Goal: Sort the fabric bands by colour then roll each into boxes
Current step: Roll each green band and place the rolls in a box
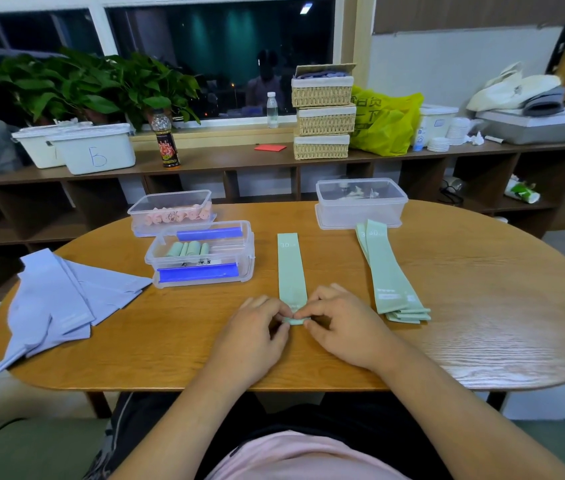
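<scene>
A light green fabric band (290, 265) lies flat in the middle of the table, running away from me. My left hand (256, 327) and my right hand (339, 323) pinch its near end, which is curled into a small roll between the fingertips. A stack of green bands (390, 275) lies to the right. Left of the hands lies a fanned pile of pale blue bands (62, 296). A clear box with blue clips (204, 275) holds several rolled green bands. Behind it, another clear box (170, 209) holds pink rolls.
A closed clear box (360, 202) stands at the table's far right. The oval wooden table (481, 323) has bare wood at the right. Behind it a low shelf (225, 157) carries white bins, a dark bottle, wicker baskets and a yellow bag.
</scene>
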Motion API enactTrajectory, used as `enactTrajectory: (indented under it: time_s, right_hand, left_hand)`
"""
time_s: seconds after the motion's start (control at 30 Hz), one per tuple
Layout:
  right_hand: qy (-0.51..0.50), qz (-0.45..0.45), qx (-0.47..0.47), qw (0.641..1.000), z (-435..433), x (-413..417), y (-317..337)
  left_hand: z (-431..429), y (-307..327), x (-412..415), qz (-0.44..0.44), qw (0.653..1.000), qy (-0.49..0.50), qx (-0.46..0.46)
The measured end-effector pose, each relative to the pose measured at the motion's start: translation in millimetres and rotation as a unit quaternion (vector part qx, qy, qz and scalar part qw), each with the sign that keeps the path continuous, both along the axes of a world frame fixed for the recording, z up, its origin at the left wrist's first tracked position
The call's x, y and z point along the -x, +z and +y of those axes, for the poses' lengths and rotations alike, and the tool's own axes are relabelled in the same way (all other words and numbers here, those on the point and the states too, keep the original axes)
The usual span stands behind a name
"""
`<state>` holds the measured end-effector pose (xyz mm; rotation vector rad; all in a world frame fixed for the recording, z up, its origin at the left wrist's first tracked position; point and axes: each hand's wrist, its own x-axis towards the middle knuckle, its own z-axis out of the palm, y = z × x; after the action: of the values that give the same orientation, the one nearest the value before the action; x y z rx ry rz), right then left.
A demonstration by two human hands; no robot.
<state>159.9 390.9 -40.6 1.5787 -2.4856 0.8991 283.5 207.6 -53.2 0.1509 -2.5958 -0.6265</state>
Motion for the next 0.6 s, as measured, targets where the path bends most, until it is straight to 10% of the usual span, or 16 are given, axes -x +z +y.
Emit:
enactTrajectory:
  time_s: [0.6]
  right_hand:
    - [0.006, -0.011, 0.027, 1.000, 3.0, 0.0, -1.8]
  left_hand:
    - [1.3, -1.4, -0.5, 0.011, 1.000, -0.002, 0.013]
